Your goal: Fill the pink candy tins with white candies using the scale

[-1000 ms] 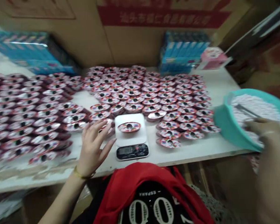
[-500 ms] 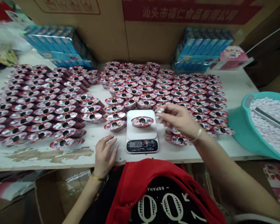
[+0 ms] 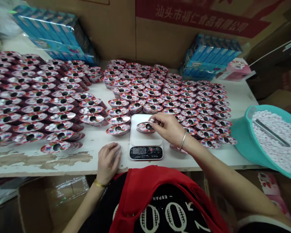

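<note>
The right hand (image 3: 168,127) is recorded as pinching, thumb pressed to fingertips, on small white pellets (image 3: 152,120). These are held just over the right end of a printed oval candy tray (image 3: 144,127), and contact with the tray cannot be confirmed. The tray is placed on the platform of a digital kitchen scale (image 3: 146,152) at the centre of the work area; its display is too blurred to be read reliably. With the scale taken as centre and 12 o'clock toward the wall, the left hand (image 3: 109,162) is found at 8 o'clock, resting on the white workbench (image 3: 38,166) just beside the scale. Its fingers are held together and lightly curled, and nothing is gripped.

Rows of similar oval trays (image 3: 63,110) are laid out from 9 to 3 o'clock, some with white pellets visible inside. A teal plastic basin (image 3: 240,139) is positioned at 3 o'clock, filled with white pellets (image 3: 274,145), with a flat metal spatula (image 3: 271,132) lying on them. Shrink-wrapped blue cartons (image 3: 55,35) are stacked at 11 o'clock, and further blue cartons (image 3: 210,58) at 1 o'clock.
</note>
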A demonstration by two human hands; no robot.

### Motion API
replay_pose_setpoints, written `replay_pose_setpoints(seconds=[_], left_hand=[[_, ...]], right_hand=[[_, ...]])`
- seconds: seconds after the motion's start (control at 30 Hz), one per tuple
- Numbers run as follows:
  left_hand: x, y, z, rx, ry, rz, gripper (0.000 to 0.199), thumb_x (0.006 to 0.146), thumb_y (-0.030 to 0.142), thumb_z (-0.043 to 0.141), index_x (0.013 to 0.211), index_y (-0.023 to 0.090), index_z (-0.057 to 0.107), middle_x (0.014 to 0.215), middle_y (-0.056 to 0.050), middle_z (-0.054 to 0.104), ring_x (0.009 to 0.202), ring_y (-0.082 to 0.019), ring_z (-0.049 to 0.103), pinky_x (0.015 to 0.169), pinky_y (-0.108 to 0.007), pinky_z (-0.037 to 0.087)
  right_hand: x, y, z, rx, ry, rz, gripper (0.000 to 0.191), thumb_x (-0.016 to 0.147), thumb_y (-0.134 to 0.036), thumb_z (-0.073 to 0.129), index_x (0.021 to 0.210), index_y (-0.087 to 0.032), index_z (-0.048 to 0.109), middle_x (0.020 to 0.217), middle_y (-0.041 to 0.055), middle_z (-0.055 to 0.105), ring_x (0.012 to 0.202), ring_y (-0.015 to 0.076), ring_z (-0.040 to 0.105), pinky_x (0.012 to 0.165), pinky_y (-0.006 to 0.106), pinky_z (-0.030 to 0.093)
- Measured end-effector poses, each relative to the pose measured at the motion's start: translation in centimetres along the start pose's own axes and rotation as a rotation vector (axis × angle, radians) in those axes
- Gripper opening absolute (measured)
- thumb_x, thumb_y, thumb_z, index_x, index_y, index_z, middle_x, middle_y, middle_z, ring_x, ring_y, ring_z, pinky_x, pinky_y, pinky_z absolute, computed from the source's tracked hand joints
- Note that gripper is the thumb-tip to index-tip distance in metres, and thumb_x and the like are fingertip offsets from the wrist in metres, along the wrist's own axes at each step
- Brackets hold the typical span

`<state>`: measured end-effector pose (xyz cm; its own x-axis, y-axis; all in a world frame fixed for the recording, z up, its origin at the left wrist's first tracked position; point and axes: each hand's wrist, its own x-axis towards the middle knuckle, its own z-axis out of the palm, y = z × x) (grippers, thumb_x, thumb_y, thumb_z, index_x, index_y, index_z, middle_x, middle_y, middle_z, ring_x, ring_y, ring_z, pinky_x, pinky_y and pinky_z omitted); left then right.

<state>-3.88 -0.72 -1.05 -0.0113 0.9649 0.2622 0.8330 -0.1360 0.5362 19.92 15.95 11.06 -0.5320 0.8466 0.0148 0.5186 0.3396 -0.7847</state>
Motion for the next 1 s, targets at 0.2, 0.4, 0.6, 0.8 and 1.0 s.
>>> replay_pose_setpoints(seconds=[0.2,0.4,0.6,0.8,1.0], left_hand=[[-0.1,0.1,0.3,-0.009,0.033,-0.014,0.024,0.087,0.023,0.055,0.11,0.021,0.061,0.113,-0.009,0.061,0.107,-0.022,0.056,0.095,-0.041,0.043],[0.0,0.2,0.2,-0.003,0.036,-0.006,0.023,0.087,0.022,0.055,0.11,0.022,0.061,0.112,-0.009,0.061,0.106,-0.022,0.056,0.095,-0.041,0.042],[-0.1,0.1,0.3,-0.002,0.032,-0.014,0.023,0.087,0.023,0.055,0.109,0.022,0.06,0.112,-0.008,0.061,0.107,-0.022,0.056,0.097,-0.041,0.041],[-0.1,0.1,0.4,0.004,0.032,-0.009,0.023,0.087,0.022,0.056,0.109,0.022,0.06,0.112,-0.008,0.061,0.107,-0.022,0.056,0.097,-0.042,0.041],[0.0,0.1,0.3,0.003,0.042,-0.007,0.022,0.086,0.021,0.056,0.108,0.021,0.061,0.111,-0.008,0.061,0.106,-0.021,0.056,0.095,-0.041,0.042]], right_hand=[[-0.9,0.3,-1.3,0.407,-0.083,0.21,0.018,0.083,-0.031,0.062,0.086,-0.014,0.064,0.069,0.0005,0.059,0.055,0.0094,0.049,0.052,0.022,0.039],[-0.8,0.4,-1.0,0.391,-0.07,0.246,0.02,0.08,-0.033,0.065,0.083,-0.013,0.066,0.065,0.0003,0.059,0.053,0.0085,0.048,0.05,0.021,0.038],[-0.4,0.6,-0.3,0.276,-0.054,0.196,0.02,0.079,-0.03,0.065,0.086,-0.013,0.072,0.075,0.0042,0.064,0.062,0.0112,0.053,0.055,0.024,0.04],[-0.7,0.5,-0.7,0.415,-0.008,0.248,0.019,0.076,-0.03,0.07,0.084,-0.013,0.072,0.07,0.0028,0.063,0.057,0.009,0.05,0.053,0.023,0.039],[-2.1,0.1,-1.9,0.919,0.045,0.437,0.021,0.073,-0.032,0.075,0.084,-0.016,0.069,0.071,0.001,0.059,0.058,0.0074,0.049,0.046,0.018,0.035]])
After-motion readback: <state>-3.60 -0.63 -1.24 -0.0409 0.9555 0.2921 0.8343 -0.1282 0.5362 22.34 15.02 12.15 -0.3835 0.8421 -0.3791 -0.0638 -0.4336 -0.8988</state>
